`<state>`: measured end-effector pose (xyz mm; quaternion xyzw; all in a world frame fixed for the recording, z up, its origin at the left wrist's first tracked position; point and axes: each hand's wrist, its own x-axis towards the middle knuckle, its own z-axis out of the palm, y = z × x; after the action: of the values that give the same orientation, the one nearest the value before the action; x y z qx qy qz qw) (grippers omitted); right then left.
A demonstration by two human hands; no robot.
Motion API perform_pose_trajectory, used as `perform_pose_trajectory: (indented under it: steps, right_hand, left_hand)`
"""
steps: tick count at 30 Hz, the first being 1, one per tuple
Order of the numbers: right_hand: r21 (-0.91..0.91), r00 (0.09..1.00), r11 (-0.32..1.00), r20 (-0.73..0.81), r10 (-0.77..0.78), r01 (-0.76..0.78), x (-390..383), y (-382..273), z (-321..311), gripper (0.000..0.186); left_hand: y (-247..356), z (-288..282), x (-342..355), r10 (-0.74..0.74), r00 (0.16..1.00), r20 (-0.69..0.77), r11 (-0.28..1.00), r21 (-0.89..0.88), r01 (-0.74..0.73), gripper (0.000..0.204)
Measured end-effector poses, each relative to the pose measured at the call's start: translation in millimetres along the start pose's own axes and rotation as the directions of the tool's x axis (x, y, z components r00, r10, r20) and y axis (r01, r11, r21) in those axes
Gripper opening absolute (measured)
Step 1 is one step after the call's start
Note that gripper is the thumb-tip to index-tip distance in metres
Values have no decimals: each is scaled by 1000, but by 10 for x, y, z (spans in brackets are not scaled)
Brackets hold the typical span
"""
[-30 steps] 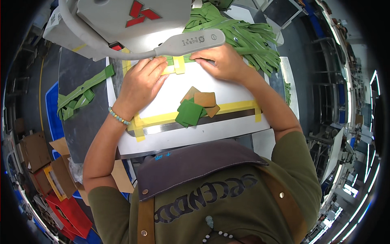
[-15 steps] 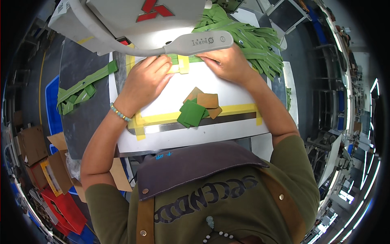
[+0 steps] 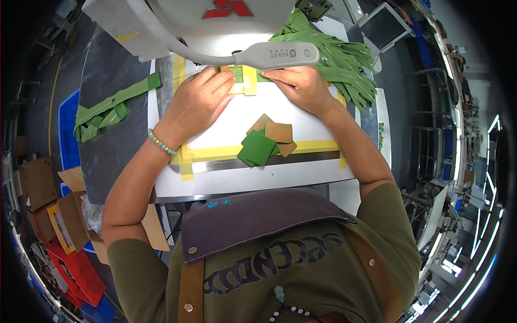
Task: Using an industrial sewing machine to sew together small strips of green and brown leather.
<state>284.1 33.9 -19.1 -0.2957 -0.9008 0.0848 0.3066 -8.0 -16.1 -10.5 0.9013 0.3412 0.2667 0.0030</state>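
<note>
My left hand (image 3: 196,102) and my right hand (image 3: 301,86) lie flat side by side on a narrow green strip (image 3: 238,75) under the grey sewing machine head (image 3: 188,21). The fingertips of both hands press the strip down on the white work plate (image 3: 226,183), close to a yellow tape mark (image 3: 249,81). A long white lamp arm (image 3: 274,54) reaches over my fingers. Nearer me on the plate sits a small pile of green and brown square patches (image 3: 266,142). Neither hand grips anything.
A heap of green strips (image 3: 339,59) lies at the far right of the machine. More green strips (image 3: 107,110) lie on the dark table at the left. Cardboard and red and blue bins (image 3: 54,215) stand on the floor at the left. A small screen (image 3: 382,27) stands at the far right.
Both hands have moved further away from me, up under the lamp arm, along with the green strip. The pile of patches has stayed put.
</note>
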Motion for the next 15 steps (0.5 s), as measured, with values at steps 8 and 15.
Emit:
perform_pose_trajectory:
  steps: [8,15]
  right_hand:
    - [-52,996,995,8,-89,90,226,-233,-95,22]
    - [122,981,991,173,-82,61,237,-266,165,36]
  left_hand:
    - [-18,-4,-12,9,1000,1,1000,7,-9,28]
    - [-2,-61,-134,-127,988,-91,987,-106,117,29]
